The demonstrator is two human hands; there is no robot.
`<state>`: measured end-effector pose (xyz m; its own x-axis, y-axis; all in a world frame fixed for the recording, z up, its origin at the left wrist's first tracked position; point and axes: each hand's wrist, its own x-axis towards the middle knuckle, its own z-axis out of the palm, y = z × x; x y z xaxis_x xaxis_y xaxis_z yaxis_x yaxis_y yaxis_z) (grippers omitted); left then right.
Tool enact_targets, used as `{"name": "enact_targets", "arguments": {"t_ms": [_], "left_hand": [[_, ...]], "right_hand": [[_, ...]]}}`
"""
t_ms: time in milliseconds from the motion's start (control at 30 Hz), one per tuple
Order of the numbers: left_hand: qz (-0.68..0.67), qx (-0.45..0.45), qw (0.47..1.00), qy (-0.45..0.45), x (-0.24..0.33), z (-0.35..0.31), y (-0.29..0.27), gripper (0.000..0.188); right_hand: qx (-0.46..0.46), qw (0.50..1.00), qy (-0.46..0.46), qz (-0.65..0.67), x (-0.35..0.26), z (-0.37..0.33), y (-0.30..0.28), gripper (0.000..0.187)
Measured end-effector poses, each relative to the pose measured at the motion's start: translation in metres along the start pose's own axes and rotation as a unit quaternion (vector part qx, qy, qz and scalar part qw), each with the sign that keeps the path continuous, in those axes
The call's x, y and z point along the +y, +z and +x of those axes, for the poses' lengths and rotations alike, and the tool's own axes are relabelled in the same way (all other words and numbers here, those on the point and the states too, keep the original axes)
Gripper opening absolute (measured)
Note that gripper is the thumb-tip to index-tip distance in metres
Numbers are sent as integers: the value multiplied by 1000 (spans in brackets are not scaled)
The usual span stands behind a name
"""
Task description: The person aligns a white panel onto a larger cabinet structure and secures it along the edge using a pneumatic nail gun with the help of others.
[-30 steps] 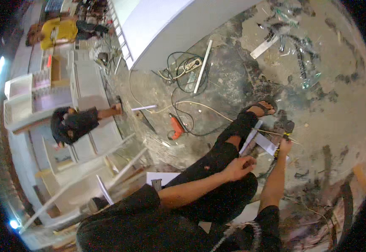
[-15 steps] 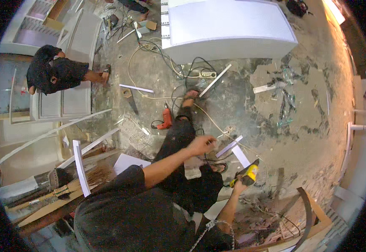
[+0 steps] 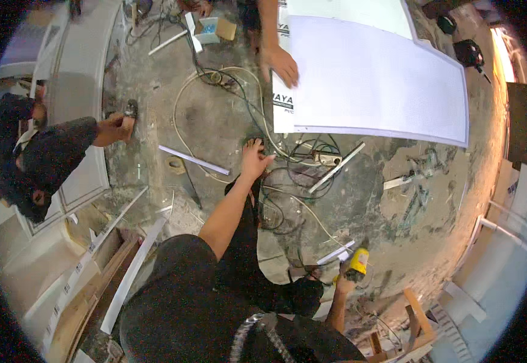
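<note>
My left hand [image 3: 256, 164] reaches forward over my leg, its fingers apart and holding nothing, close to my sandalled foot. My right hand [image 3: 345, 282] grips a yellow power drill [image 3: 359, 261] low on the right; its nose is hard to make out. Beside the drill, a narrow white strip [image 3: 336, 252] lies on the floor. Ahead of me is a large white panel [image 3: 372, 78], whose left end carries a printed white band [image 3: 283, 116]. Another person's hand [image 3: 281, 65] rests on that end of the panel.
Cables and a power strip [image 3: 327, 158] tangle before the panel. White strips [image 3: 194, 160] and a handsaw [image 3: 186, 176] lie on the floor. A person in dark clothes [image 3: 51, 151] is at the left. An open box [image 3: 217, 29] stands farther off. Long white boards [image 3: 131, 275] lean at lower left.
My view has shifted. My left hand has moved forward toward my foot. Another person's arm has come in, its hand on the panel. My right hand still holds the drill.
</note>
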<state>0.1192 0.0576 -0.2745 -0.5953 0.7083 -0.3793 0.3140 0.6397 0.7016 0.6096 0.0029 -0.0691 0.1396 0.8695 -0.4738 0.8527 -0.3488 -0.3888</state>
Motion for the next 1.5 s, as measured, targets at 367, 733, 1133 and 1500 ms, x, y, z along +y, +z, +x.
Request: {"name": "enact_targets", "arguments": {"t_ms": [367,733,1133,1500], "left_hand": [[-213,-81,972,-56,44,55,29,95],[-226,198,950,-88,32,61,84,92],[-224,47,970,-86,17,42,79,83],[-287,99,950,-69,23,43,82,77]], "right_hand": [[-123,976,-180,-7,-154,96,80,24],[-209,913,-331,-112,-204,108,57,36],[-259,940,-199,-104,-314,156,80,31],[-282,937,-201,-50,-415,168,143,37]]}}
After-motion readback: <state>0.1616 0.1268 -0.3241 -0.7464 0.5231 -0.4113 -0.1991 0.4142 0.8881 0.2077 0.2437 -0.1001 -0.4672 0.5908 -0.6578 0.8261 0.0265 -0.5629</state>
